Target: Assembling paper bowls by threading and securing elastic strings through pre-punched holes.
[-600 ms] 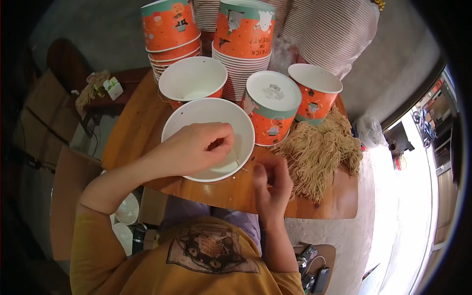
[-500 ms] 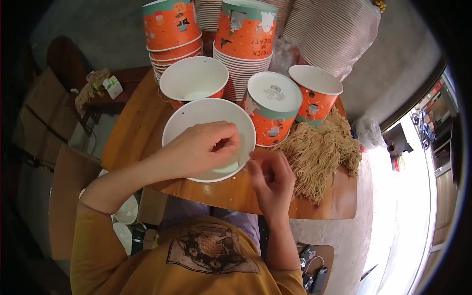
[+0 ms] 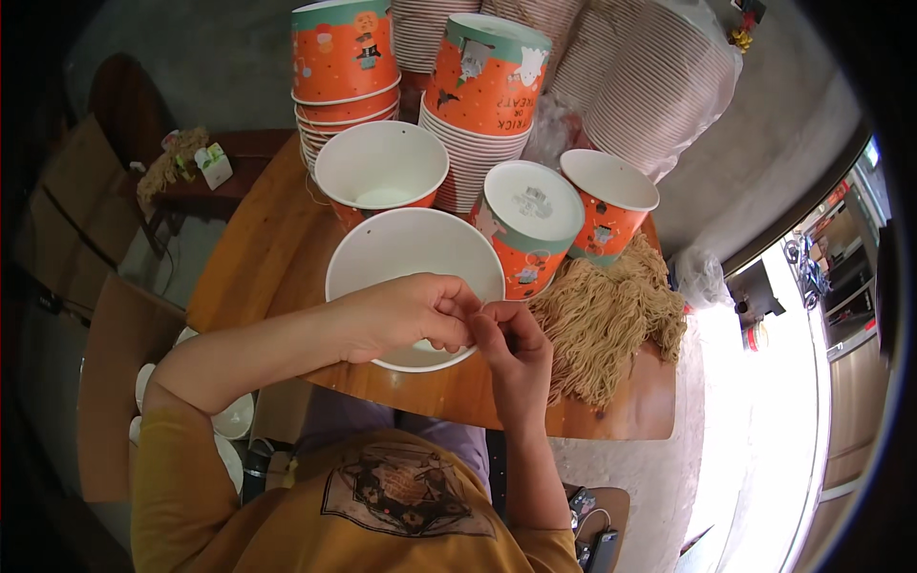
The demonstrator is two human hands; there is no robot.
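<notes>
A paper bucket (image 3: pixel 413 250), white inside, stands mouth up near the table's front edge, with a small punched hole in its far wall. My left hand (image 3: pixel 420 315) reaches across its mouth, fingers curled closed. At the right side of the rim my right hand (image 3: pixel 516 349) pinches with thumb and forefinger. The fingertips of both hands meet there, and whatever lies between them is too small to make out. To the right of my right hand lies a bundle of tan twine (image 3: pixel 607 329).
Behind stands another open bucket (image 3: pixel 382 162). An upturned bucket (image 3: pixel 532 224) and an upright orange one (image 3: pixel 611 196) are at the right. Stacked buckets (image 3: pixel 346 57) and a plastic-wrapped stack (image 3: pixel 659 86) rise at the back. A cardboard box (image 3: pixel 129 382) sits left of the wooden table (image 3: pixel 253 263).
My hands have come together at the bucket's right rim; they were apart before. The left hand has moved down and right. The view has shifted slightly.
</notes>
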